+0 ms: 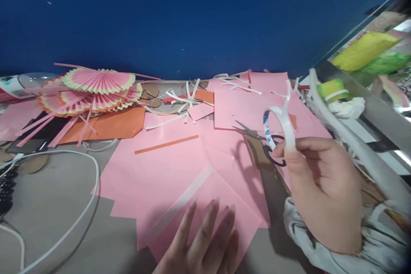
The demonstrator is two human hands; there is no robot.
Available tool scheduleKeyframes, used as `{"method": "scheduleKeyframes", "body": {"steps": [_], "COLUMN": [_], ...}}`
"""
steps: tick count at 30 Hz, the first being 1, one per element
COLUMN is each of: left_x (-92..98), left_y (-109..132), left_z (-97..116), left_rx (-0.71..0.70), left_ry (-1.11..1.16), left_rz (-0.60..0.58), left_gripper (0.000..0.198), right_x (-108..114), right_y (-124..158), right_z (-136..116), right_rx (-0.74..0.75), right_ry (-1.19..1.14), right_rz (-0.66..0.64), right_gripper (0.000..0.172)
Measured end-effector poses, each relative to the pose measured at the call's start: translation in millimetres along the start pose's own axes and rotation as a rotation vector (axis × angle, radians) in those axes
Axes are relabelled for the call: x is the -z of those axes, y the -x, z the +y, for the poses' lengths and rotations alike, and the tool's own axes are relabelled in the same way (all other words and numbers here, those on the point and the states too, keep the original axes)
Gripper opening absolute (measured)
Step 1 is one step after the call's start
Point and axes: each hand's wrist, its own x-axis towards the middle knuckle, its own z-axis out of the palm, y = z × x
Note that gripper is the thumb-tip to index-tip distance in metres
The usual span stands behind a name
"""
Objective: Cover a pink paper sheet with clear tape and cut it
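My right hand point(324, 184) pinches a narrow roll of double-sided tape point(288, 124) upright between thumb and fingers, a loose end sticking up from it. My left hand point(205, 239) rests on a pink paper sheet point(231, 209), fingers apart and stretched out. A whitish strip of tape point(183, 199) runs diagonally along that sheet's edge, just beyond my left fingertips. More pink sheets lie underneath, with a thin orange paper strip point(167, 144) on them. Scissors point(257, 136) with black handles lie behind the tape roll, partly hidden by it.
Pleated pink paper fans point(99, 81) with pink strips sit at the back left on orange paper point(109, 124). White paper scraps point(189, 100) lie at the back middle. A white cable point(96, 180) curves across the left. A blue wall point(192, 17) stands behind.
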Motion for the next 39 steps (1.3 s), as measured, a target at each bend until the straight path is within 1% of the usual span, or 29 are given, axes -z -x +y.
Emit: {"method": "scheduleKeyframes", "body": {"steps": [1,2,3,5,7,8,9,10,11,13,14,15,16,17,18,19,20,22,25,29,31,33,36,37,39], "left_x": [-5.0,-10.6,-16.2,-24.7,-28.4,-28.2,-26.6,-23.4,-18.6,-4.4,4.3,13.4,22.2,30.1,36.5,41.1,43.8,44.5,40.2,37.4,37.4,37.0,35.5,35.0,34.4], "left_y": [4.7,8.1,9.9,8.7,3.0,-0.7,-4.6,-8.4,-12.1,-18.6,-21.5,-23.9,-25.9,-27.5,-28.6,-29.1,-29.2,-28.5,-27.1,-26.1,-24.9,-23.2,-21.6,-21.9,-23.4], "left_z": [8.4,14.5,17.8,16.3,7.3,1.7,-4.0,-9.7,-15.5,-29.3,-38.0,-48.3,-59.8,-72.0,-84.0,-95.1,-104.4,-116.0,-118.5,-114.3,-114.3,-115.3,-116.3,-116.5,-117.1], "left_rx": [0.068,0.102,0.109,0.035,-0.048,-0.054,-0.031,-0.032,-0.055,-0.039,0.007,0.132,0.219,0.292,0.390,0.438,0.460,0.435,0.401,0.407,0.446,0.496,0.513,0.495,0.450], "left_ry": [-0.013,-0.025,-0.010,0.025,0.072,0.119,0.163,0.195,0.232,0.311,0.371,0.396,0.367,0.304,0.203,0.141,0.135,0.184,0.252,0.300,0.296,0.259,0.234,0.247,0.286], "left_rz": [0.031,0.052,0.041,-0.020,-0.056,-0.047,-0.037,-0.004,-0.008,0.026,0.071,0.106,0.100,0.057,0.001,-0.037,-0.092,-0.151,-0.191,-0.202,-0.174,-0.156,-0.179,-0.194,-0.227], "left_gripper": [0.026,0.026,0.027,0.031,0.038,0.040,0.040,0.040,0.039,0.032,0.031,0.029,0.021,0.017,0.024,0.031,0.034,0.025,0.012,0.007,0.013,0.025,0.041,0.042,0.035], "right_x": [-1.6,-3.8,-6.3,-10.8,-14.1,-15.2,-16.1,-16.7,-17.2,-17.7,-17.7,-17.6,-17.4,-17.2,-17.2,-17.2,-17.3,-17.7,-18.2,-18.0,-17.9,-17.9,-17.8,-17.7,-17.5], "right_y": [1.4,2.9,4.3,6.6,8.0,8.4,8.6,8.6,8.3,7.3,6.6,5.9,5.2,4.8,4.5,4.4,4.4,4.8,5.2,4.8,4.6,4.5,4.4,4.4,4.4], "right_z": [0.6,1.0,1.1,0.1,-1.8,-2.6,-3.3,-3.6,-3.4,-1.9,-0.8,0.3,1.3,2.1,2.6,3.0,3.2,3.4,3.7,4.1,4.0,3.7,2.8,2.4,1.9], "right_rx": [0.080,0.168,0.260,0.420,0.503,0.518,0.519,0.514,0.510,0.523,0.542,0.566,0.591,0.611,0.628,0.640,0.650,0.667,0.680,0.674,0.673,0.677,0.689,0.691,0.693], "right_ry": [0.027,0.066,0.110,0.170,0.170,0.158,0.150,0.149,0.151,0.166,0.176,0.189,0.205,0.219,0.227,0.234,0.236,0.238,0.242,0.245,0.246,0.245,0.243,0.240,0.234], "right_rz": [0.035,0.039,0.015,-0.066,-0.144,-0.176,-0.210,-0.243,-0.268,-0.308,-0.323,-0.334,-0.341,-0.344,-0.340,-0.336,-0.332,-0.333,-0.344,-0.345,-0.350,-0.349,-0.348,-0.352,-0.357], "right_gripper": [0.007,0.007,0.007,0.007,0.008,0.008,0.008,0.007,0.006,0.005,0.005,0.006,0.007,0.008,0.008,0.008,0.009,0.011,0.014,0.015,0.015,0.015,0.016,0.016,0.017]}}
